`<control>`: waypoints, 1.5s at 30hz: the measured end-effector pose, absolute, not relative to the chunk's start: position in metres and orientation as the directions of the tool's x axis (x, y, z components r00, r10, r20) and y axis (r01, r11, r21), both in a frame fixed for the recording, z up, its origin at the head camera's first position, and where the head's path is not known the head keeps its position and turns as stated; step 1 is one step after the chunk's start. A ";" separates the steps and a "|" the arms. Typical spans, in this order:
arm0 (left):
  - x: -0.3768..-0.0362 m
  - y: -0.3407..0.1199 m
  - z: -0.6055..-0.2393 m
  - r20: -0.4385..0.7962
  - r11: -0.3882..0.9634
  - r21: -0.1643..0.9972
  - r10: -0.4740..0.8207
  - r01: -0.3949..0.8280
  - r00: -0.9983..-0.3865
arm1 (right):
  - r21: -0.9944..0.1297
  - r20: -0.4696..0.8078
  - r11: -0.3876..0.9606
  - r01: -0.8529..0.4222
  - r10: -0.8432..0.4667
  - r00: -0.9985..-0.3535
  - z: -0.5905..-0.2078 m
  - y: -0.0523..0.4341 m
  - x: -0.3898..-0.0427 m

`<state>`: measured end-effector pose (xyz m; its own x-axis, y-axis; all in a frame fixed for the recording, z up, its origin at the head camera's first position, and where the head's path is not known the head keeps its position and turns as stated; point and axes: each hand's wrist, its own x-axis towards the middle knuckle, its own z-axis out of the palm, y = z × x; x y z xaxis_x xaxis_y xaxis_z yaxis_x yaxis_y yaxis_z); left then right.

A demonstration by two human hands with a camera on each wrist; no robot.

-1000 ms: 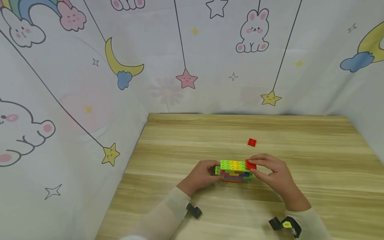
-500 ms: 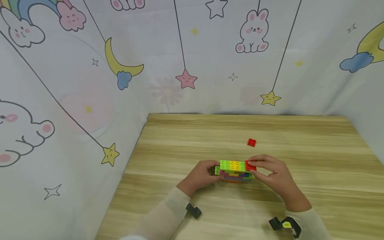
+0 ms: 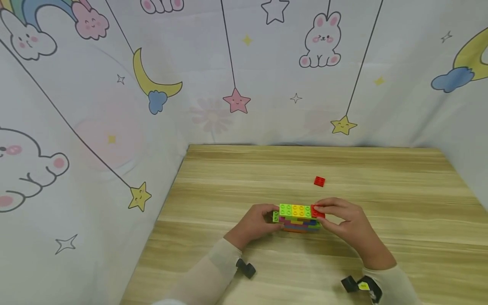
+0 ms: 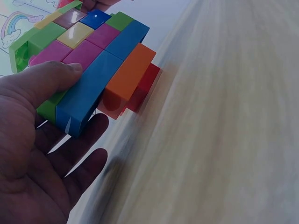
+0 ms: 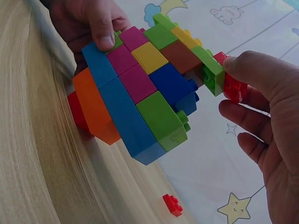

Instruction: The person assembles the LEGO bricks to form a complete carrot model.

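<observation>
A layered build of coloured toy building bricks [image 3: 299, 222] stands upright on the table, in green, yellow, brown, blue, magenta and orange, with red at its base. My left hand [image 3: 253, 224] grips its left end, the thumb on the near face in the left wrist view. At the right end of the top row, my right hand [image 3: 352, 222] pinches a red brick [image 5: 235, 87] between thumb and fingers. That brick meets the overhanging green brick [image 5: 211, 77]; whether the two are locked together I cannot tell. The right hand's lower fingers are loosely bent, touching nothing.
Another red brick [image 3: 319, 181] lies loose on the wooden table [image 3: 228, 178], behind the build. White cloth [image 3: 274, 123] printed with rabbits, stars and moons hangs at the table's back and sides. Both wrists carry small black devices.
</observation>
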<state>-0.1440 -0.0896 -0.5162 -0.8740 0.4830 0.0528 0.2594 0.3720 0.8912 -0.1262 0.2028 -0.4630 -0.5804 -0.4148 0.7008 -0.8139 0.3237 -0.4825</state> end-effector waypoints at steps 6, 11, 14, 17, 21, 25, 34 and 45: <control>-0.144 -0.089 -0.514 0.048 0.377 0.889 0.485 0.258 -0.873 | -0.548 0.618 0.402 -0.733 -0.397 -0.679 -0.469 0.205 -0.125; -0.143 -0.088 -0.513 0.060 0.378 0.885 0.487 0.272 -0.872 | -0.719 0.344 0.495 -0.488 -0.356 -0.869 -0.492 0.204 -0.128; -0.143 -0.088 -0.514 0.071 0.374 0.883 0.491 0.284 -0.868 | -0.773 0.222 0.504 -0.385 -0.354 -0.909 -0.506 0.200 -0.129; -0.145 -0.086 -0.516 0.086 0.359 0.884 0.505 0.300 -0.859 | -0.801 0.189 0.484 -0.352 -0.354 -0.916 -0.513 0.198 -0.129; -0.151 -0.085 -0.517 0.092 0.282 0.921 0.513 0.269 -0.853 | -0.806 0.173 0.489 -0.333 -0.344 -0.923 -0.511 0.197 -0.126; -0.168 -0.084 -0.521 0.110 0.164 0.961 0.510 0.223 -0.853 | -0.824 0.150 0.476 -0.308 -0.342 -0.928 -0.509 0.199 -0.126; -0.227 -0.052 -0.528 0.113 0.191 0.958 0.430 0.213 -0.895 | -0.841 0.147 0.450 -0.302 -0.347 -0.926 -0.513 0.208 -0.128; -0.265 -0.002 -0.532 0.122 0.409 0.847 0.470 0.339 -0.874 | -0.839 0.059 0.485 -0.247 -0.369 -0.927 -0.504 0.224 -0.125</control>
